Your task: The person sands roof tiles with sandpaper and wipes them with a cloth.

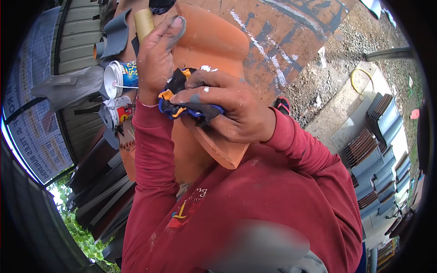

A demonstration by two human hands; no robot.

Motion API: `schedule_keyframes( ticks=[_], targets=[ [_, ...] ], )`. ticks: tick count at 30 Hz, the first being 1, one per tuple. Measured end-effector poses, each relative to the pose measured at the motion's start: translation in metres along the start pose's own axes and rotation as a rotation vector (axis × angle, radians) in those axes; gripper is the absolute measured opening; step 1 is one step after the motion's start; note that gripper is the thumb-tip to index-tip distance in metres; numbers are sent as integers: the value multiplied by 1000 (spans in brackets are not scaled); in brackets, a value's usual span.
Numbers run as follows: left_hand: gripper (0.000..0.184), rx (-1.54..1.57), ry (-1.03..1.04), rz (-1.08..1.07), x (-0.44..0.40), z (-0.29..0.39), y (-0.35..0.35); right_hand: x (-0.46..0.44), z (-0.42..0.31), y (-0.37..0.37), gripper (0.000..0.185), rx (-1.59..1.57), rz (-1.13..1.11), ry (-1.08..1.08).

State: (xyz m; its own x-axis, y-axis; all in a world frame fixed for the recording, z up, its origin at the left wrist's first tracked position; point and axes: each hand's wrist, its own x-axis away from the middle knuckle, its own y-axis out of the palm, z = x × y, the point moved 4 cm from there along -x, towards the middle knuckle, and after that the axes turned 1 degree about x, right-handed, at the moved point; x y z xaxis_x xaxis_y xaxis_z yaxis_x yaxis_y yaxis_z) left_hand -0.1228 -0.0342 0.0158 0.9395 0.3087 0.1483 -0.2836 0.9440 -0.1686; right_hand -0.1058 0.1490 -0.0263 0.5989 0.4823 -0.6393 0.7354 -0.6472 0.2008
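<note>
My right hand (232,107) is closed around a crumpled black cloth (205,111) with blue and orange parts. The cloth lies against the base of my left palm and the wrist. My left hand (157,57) is raised with its fingers stretched out, grey smears on the fingertips, and nothing visible in it. Beneath both hands is an orange curved roof tile (211,38). A lower orange tile edge (230,157) shows below my right hand, near my body. White and grey paint spots mark my right hand.
A paint-marked board (291,27) extends behind the tile. On the left are a white-and-blue paint bucket (129,75), a red-labelled can (124,113), a cardboard tube (144,22) and a grey tile (119,34). Stacked grey tiles (380,168) stand at right beside gravel.
</note>
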Motion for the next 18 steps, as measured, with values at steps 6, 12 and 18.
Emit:
schedule_keyframes(
  ticks=[6, 12, 18],
  targets=[
    [35, 281, -11, -31, 6, 3, 27, -2, -34, -13, 35, 4, -537, 142],
    [32, 35, 121, 15, -5, 1, 26, -25, -31, -37, 29, -164, -478, 237],
    [30, 74, 75, 26, 9, 7, 22, 0, -37, -3, 24, 309, -404, 167]
  ],
)
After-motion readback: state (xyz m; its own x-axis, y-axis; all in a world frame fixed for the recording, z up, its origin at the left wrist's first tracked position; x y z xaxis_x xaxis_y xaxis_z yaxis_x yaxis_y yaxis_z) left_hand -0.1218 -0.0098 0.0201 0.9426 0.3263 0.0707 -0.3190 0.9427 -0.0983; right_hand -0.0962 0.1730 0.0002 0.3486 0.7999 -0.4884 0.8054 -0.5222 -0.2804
